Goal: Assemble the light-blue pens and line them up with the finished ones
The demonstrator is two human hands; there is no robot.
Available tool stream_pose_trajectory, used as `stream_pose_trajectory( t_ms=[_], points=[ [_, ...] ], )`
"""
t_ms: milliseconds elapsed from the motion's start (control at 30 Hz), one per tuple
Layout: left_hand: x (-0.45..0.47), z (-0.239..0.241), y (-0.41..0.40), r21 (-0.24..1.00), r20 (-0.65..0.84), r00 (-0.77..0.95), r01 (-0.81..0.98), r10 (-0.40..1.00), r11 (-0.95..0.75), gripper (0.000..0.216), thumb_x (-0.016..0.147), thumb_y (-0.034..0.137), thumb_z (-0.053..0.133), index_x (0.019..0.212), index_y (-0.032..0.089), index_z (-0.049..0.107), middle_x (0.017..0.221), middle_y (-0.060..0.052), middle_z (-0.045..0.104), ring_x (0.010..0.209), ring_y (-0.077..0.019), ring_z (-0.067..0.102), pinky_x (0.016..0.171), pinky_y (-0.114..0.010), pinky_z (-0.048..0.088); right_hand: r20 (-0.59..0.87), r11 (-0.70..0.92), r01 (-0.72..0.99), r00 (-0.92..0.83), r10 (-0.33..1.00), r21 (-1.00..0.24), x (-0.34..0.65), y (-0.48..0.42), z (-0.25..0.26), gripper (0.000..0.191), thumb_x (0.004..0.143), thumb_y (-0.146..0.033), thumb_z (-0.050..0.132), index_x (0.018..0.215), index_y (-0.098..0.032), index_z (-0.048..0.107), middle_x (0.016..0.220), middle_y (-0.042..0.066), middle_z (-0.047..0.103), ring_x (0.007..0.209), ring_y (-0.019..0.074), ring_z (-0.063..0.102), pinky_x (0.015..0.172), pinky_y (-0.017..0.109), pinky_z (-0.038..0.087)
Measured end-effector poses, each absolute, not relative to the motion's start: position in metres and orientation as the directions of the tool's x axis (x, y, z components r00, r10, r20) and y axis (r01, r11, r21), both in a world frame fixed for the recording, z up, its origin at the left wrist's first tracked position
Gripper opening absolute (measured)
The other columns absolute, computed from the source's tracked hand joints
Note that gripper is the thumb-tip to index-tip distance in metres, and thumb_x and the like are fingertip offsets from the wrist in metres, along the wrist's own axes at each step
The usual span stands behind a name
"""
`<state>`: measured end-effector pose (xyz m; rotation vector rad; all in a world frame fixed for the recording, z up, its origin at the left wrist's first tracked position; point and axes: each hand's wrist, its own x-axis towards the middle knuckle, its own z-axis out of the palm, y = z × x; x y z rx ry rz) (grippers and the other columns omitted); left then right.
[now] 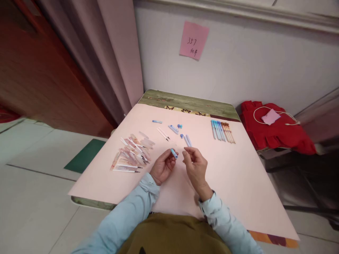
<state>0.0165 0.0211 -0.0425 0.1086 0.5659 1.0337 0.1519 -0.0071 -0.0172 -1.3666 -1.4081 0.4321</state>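
My left hand (163,166) is closed around a short blue pen barrel (174,153), its end poking out toward the middle. My right hand (195,164) is pinched at the fingertips on something too small to make out, a few centimetres right of the barrel. Both hover over a pale pink sheet (238,176) covering the table. Just beyond my hands lie loose pen parts: two light-blue barrels (188,140), small blue caps (180,126), a blue clip piece (173,129) and thin white refills (163,134).
A pile of clear wrappers and refills (132,153) lies to the left. A row of assembled blue and orange pens (222,131) sits at the far right. A red cloth with a white cable (275,130) rests beside the table. A pink note (194,40) hangs on the wall.
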Motion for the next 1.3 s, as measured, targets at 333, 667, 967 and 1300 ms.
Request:
stream_pose_trajectory(
  t_ms=[333,667,967,1300],
  points=[
    [0.009,-0.031,0.024,0.161,-0.434,0.360,-0.871,0.826,0.464,0.027,0.098,0.014,0.041,0.089,0.006,0.065,0.075,-0.007,0.070,0.057,-0.0078,0.066,0.049,-0.012,0.055,0.217,0.025,0.885,0.087,0.972,-0.464,0.144,0.059,-0.050,0.015,0.088,-0.026,0.056,0.088,-0.022,0.070,0.088,0.004,0.069,0.076,0.0171,0.063,0.067,0.026,0.042],
    [0.007,-0.029,0.026,0.179,-0.450,0.306,-0.889,0.839,0.421,0.026,0.097,0.013,0.042,0.087,0.006,0.065,0.075,-0.008,0.071,0.057,-0.0085,0.067,0.050,-0.013,0.056,0.163,0.066,0.413,0.204,0.965,-0.908,0.144,0.022,-0.012,0.024,0.087,-0.040,0.059,0.085,-0.018,0.068,0.065,0.000,0.066,0.057,0.0144,0.063,0.059,0.025,0.049],
    [0.012,-0.032,0.024,0.287,-0.404,0.260,-0.874,0.877,0.392,0.022,0.095,0.012,0.047,0.087,0.008,0.067,0.075,-0.007,0.072,0.056,-0.0072,0.066,0.052,-0.012,0.055,0.348,0.247,0.555,0.083,0.934,-0.795,0.145,-0.018,0.018,0.019,0.088,-0.036,0.063,0.081,-0.020,0.070,0.071,0.001,0.070,0.058,0.0125,0.066,0.057,0.022,0.050],
    [0.014,-0.042,0.023,0.434,-0.284,0.164,-0.856,0.945,0.279,0.009,0.088,0.014,0.059,0.087,0.010,0.067,0.078,-0.007,0.072,0.063,-0.0080,0.067,0.059,-0.014,0.056,0.675,0.427,0.843,-0.107,0.730,-0.327,0.140,-0.019,0.001,0.018,0.098,-0.023,0.050,0.094,-0.017,0.067,0.080,0.004,0.072,0.074,0.0115,0.067,0.063,0.020,0.046]
  ],
)
